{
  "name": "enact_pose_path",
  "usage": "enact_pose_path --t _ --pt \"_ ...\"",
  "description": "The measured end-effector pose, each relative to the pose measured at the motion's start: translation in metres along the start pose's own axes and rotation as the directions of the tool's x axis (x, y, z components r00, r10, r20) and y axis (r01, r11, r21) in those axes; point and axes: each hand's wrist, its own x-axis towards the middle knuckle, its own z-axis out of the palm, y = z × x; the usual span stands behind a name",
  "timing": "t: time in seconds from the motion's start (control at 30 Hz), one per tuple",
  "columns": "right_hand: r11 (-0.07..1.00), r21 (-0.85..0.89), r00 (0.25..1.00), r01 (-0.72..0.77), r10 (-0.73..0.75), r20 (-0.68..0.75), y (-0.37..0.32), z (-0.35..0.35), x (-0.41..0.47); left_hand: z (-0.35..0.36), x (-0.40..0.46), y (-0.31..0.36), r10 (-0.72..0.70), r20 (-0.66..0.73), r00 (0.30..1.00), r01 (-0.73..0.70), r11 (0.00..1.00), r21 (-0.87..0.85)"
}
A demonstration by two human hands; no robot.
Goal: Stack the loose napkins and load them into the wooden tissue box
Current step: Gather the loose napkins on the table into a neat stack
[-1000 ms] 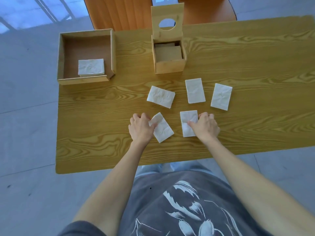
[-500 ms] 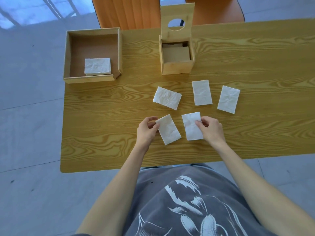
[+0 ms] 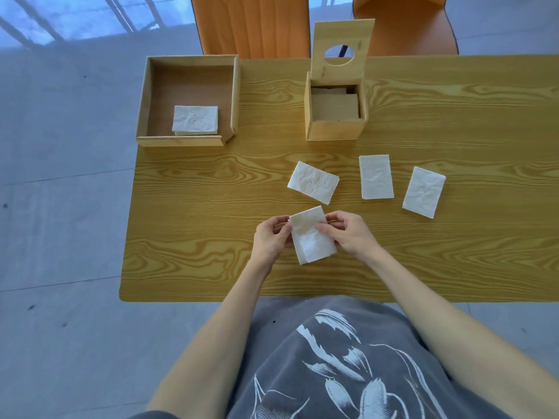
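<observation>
My left hand (image 3: 270, 238) and my right hand (image 3: 348, 234) together pinch a small stack of white napkins (image 3: 311, 241) just above the table, one hand on each long side. Three loose napkins lie flat beyond them: one tilted (image 3: 313, 182), one upright (image 3: 376, 176), one at the right (image 3: 423, 192). The wooden tissue box (image 3: 334, 128) stands at the back with its lid (image 3: 341, 31) raised; the lid has an oval hole. Inside the box I see only a brown floor.
A shallow wooden tray (image 3: 145, 95) sits at the back left and holds a small pile of napkins (image 3: 195, 120). Two orange chairs (image 3: 254, 24) stand behind the wooden table (image 3: 196, 237). The table's near edge is close to my body.
The two napkins that lay apart under my hands are now together in one stack. Both hands have moved inward and lifted it slightly.
</observation>
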Motion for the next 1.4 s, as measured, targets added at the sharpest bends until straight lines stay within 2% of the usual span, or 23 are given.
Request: enact_pose_path --t 0.17,0.37,0.57,0.63,0.73,0.9,1.1,1.23,1.4 --pt "0.995 -0.102 1.0 -0.01 0.01 0.003 0.002 0.005 0.009 -0.002 -0.001 0.0 -0.051 -0.004 0.999 0.05 0.993 -0.111" --pt "0.937 -0.345 0.988 0.054 -0.099 -0.116 -0.01 0.012 0.014 0.0 0.001 0.006 -0.174 -0.015 0.985 0.164 0.949 -0.269" --pt "0.807 -0.587 0.963 0.072 -0.21 -0.171 -0.024 0.016 0.018 0.001 0.002 0.005 -0.116 -0.034 0.993 0.102 0.956 -0.274" --pt "0.787 -0.61 0.928 0.091 -0.288 -0.234 -0.034 0.012 0.026 -0.002 0.004 0.005 -0.118 -0.064 0.991 0.094 0.951 -0.296" --pt "0.767 -0.638 0.91 0.071 -0.312 -0.274 -0.053 0.003 0.047 -0.008 0.007 0.005 -0.126 -0.092 0.988 0.091 0.944 -0.318" --pt "0.659 -0.752 0.945 -0.002 -0.245 -0.218 -0.078 -0.002 0.078 -0.018 0.007 0.002 -0.165 -0.157 0.974 0.098 0.926 -0.364" --pt "0.595 -0.802 0.963 -0.051 -0.184 -0.197 -0.082 0.003 0.083 -0.019 0.007 -0.003 -0.208 -0.185 0.96 0.117 0.905 -0.41" --pt "0.607 -0.793 0.956 -0.051 -0.201 -0.215 -0.08 0.005 0.079 -0.019 0.007 -0.004 -0.214 -0.192 0.958 0.117 0.9 -0.419" --pt "0.692 -0.72 0.964 -0.054 -0.151 -0.217 -0.072 0.001 0.066 -0.019 0.005 -0.006 -0.197 -0.182 0.963 0.107 0.905 -0.413"
